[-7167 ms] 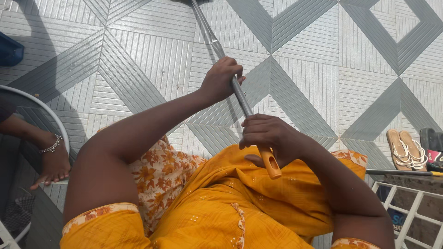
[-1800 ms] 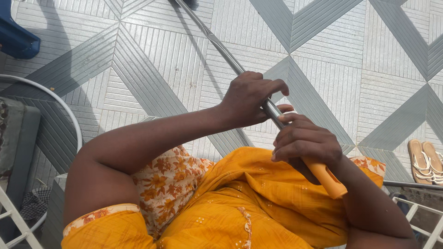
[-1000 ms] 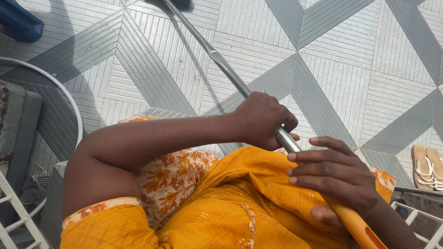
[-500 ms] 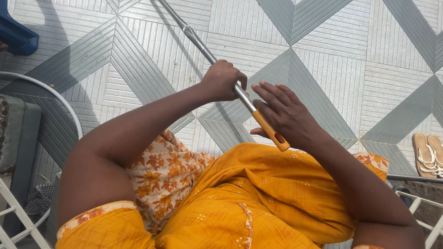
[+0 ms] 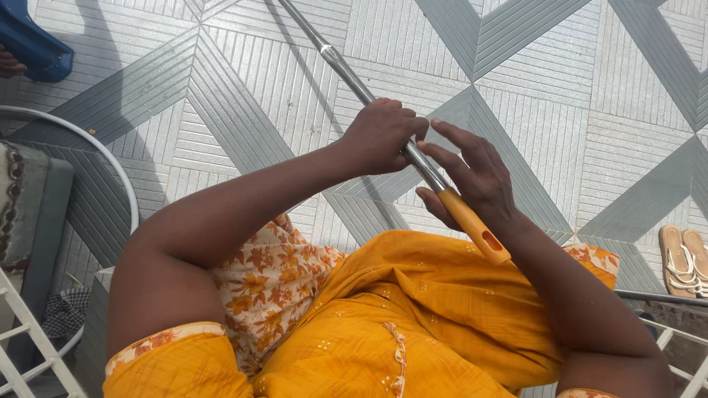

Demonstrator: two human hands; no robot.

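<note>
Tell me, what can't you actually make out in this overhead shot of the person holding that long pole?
Head view only:
- The working end of the metal pole: cut off by the top edge.
- The pole under the left hand: hidden by the closed fingers.
- The right hand has spread fingers; whether its palm presses the orange grip is unclear.
- The blue object, top left: cropped by the edge.
- The sandals: partly cropped at right.

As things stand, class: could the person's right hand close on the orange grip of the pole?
Probably yes. The right hand lies open against the orange grip, its fingers spread, with nothing between. The left hand is shut on the metal pole higher up, clear of the grip.
</note>
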